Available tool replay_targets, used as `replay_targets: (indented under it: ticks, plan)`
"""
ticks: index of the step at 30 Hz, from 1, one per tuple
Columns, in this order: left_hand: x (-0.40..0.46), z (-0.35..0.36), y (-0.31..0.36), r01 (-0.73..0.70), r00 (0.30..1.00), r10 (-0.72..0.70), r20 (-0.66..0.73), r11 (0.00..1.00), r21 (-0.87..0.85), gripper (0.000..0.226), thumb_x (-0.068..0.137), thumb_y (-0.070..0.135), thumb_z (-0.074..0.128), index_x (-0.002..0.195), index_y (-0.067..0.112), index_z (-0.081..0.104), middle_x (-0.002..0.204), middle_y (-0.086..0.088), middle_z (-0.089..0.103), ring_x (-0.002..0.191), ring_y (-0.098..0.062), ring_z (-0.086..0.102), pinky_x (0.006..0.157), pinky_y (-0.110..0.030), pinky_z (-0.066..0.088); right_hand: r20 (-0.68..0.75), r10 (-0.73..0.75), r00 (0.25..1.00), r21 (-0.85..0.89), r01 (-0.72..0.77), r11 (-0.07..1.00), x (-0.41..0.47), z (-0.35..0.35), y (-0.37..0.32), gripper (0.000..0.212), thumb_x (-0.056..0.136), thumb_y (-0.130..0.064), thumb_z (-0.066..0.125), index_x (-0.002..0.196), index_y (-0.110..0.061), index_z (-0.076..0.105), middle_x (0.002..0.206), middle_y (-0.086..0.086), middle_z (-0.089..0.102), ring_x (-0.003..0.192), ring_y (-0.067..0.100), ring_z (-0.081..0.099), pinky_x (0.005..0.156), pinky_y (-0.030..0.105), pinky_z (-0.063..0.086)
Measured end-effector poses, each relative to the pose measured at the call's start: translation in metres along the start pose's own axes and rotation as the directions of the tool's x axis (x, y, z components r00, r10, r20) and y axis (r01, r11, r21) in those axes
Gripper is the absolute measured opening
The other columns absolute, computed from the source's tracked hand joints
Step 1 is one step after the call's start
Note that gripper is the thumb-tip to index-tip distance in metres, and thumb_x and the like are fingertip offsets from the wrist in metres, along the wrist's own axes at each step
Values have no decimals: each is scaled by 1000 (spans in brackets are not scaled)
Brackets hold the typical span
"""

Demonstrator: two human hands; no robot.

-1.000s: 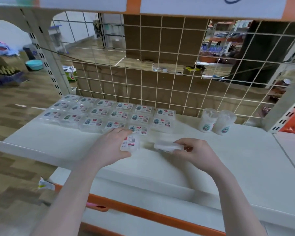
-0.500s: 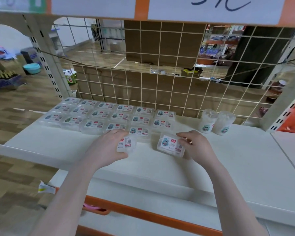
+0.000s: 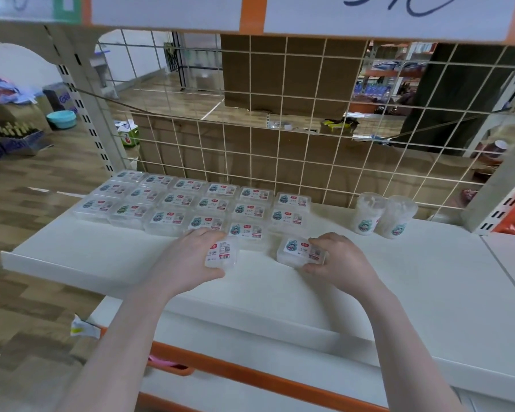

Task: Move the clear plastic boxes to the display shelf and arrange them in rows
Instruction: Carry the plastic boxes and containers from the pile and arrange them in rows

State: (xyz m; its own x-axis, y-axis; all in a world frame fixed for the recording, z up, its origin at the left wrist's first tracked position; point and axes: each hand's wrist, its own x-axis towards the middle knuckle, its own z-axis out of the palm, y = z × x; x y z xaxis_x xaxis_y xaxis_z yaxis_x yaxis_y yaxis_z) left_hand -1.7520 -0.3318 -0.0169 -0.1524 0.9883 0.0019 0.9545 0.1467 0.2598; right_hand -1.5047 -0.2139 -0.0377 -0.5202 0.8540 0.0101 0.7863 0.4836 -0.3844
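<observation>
We see the left hand [image 3: 188,260] clamped around one clear box [image 3: 222,253] and the right hand [image 3: 338,258] gripping another box [image 3: 299,252] on the white shelf [image 3: 414,281]; beyond them, the arranged rows of boxes [image 3: 197,203] reach toward the wire grid [image 3: 309,162].

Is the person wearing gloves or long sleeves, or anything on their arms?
No. The left hand and right hand are bare, with no gloves, and no rings show. Both forearms are bare as far as the picture reaches: no sleeves, watch or bracelet in view.
</observation>
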Motion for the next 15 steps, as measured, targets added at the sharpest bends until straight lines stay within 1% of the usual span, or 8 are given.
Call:
replay_targets:
  ticks: [3,7,12,15]
  plan:
    - [1,-2,-1,5,1000,-5,-6,1000,-5,73,81,34,69,143,24,34,146,7,37,133,-13,33,107,-26,29,-28,-20,999,7,20,1000,5,3,-2,56,80,-34,69,131,-18,53,130,1,50,117,19,45,91,21,31]
    - [1,-3,-4,22,1000,-22,-12,1000,-13,72,82,34,69,143,25,34,146,8,36,132,-11,34,107,-26,30,-76,-56,996,46,60,997,12,8,-6,48,81,-29,69,127,-20,58,131,1,50,120,19,45,93,18,29]
    - [-1,-4,-8,40,999,-40,-20,999,-10,72,82,34,68,144,25,33,146,8,36,133,-11,33,106,-25,29,-128,-84,988,63,93,994,17,13,-10,41,82,-23,68,123,-19,62,127,2,54,117,21,46,93,20,29]
    - [-1,-3,-10,54,998,-55,-25,999,-3,71,82,34,68,143,25,34,145,8,37,132,-11,33,105,-24,28,-142,-105,984,72,117,991,20,15,-10,39,83,-20,68,121,-18,63,125,3,56,116,21,47,91,18,29]
